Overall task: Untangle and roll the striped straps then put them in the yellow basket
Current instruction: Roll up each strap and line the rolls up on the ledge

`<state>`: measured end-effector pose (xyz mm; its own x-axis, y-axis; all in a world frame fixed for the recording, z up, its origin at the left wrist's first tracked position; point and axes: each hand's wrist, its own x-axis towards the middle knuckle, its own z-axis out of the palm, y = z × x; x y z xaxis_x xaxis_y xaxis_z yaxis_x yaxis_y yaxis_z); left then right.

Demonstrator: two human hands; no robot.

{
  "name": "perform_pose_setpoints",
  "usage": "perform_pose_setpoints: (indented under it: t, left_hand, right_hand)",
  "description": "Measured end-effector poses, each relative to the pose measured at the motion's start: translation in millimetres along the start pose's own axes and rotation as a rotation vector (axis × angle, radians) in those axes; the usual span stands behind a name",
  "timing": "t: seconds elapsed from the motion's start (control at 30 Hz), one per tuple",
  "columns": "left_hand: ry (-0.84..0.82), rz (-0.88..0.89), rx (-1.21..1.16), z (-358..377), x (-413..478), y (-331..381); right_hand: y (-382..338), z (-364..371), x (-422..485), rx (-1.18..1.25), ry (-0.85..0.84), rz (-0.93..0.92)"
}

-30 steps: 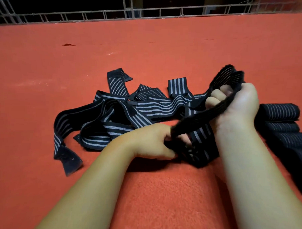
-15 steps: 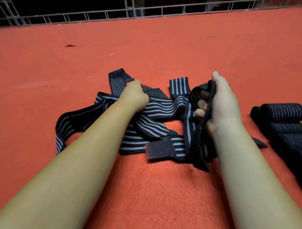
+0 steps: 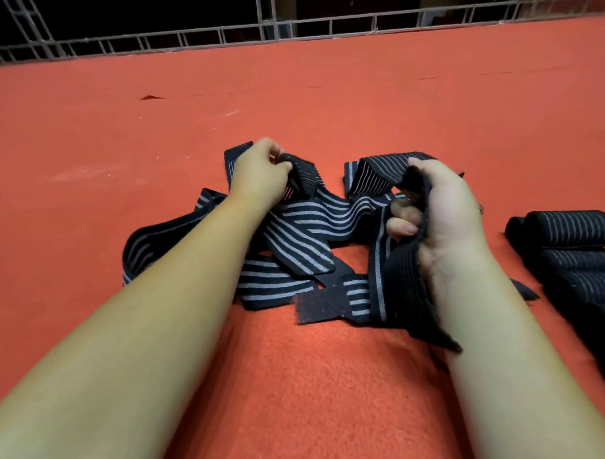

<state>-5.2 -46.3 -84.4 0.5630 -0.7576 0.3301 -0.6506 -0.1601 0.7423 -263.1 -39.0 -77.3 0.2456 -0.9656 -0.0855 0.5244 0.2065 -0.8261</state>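
Black, grey-striped straps [image 3: 304,226] lie in a tangle on a red felt surface [image 3: 91,136], the leftmost loop trailing out under the left forearm. At the far side of the heap, the left hand [image 3: 260,174] pinches a folded strap end [image 3: 301,172] between thumb and curled fingers, raising it just off the pile. In the middle, a plain dark fastener patch [image 3: 320,303] rests at the tangle's near edge. The right hand [image 3: 445,213] grips a strap length [image 3: 404,281], fingers curled round it; the band arches toward the heap and hangs past the wrist. Further right, several rolled straps [image 3: 572,228] lie side by side, apart from the tangle. A wire railing [image 3: 198,42] lines the far edge.
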Motion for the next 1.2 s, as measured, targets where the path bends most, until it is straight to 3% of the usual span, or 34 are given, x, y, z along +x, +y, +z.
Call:
perform_pose_setpoints:
  t: [0.13, 0.27, 0.4, 0.57, 0.97, 1.13, 1.2]
  left_hand:
    - [0.133, 0.079, -0.269, -23, -2, 27]
    - [0.088, 0.204, -0.264, -51, -11, 55]
    - [0.029, 0.205, -0.362, -75, -33, 72]
    - [-0.056, 0.165, -0.464, -87, -75, 78]
    - [-0.277, 0.115, -0.651, -132, -169, 75]
    - [-0.245, 0.06, -0.653, -147, -186, 74]
    - [-0.156, 0.031, -0.487, -146, -189, 74]
  right_hand:
    - [-2, 6, -3, -0.066, 0.02, -0.045]
    - [-6, 16, -20, -0.14, 0.016, -0.114]
    - [-10, 26, -36, -0.314, 0.022, -0.172]
    - [-6, 40, -69, -0.504, -0.09, -0.061]
    - [-20, 52, -143, -0.428, -0.314, 0.394]
    - [-23, 60, -164, -0.354, -0.309, 0.26]
    - [-17, 61, -167, -0.271, -0.293, 0.167]
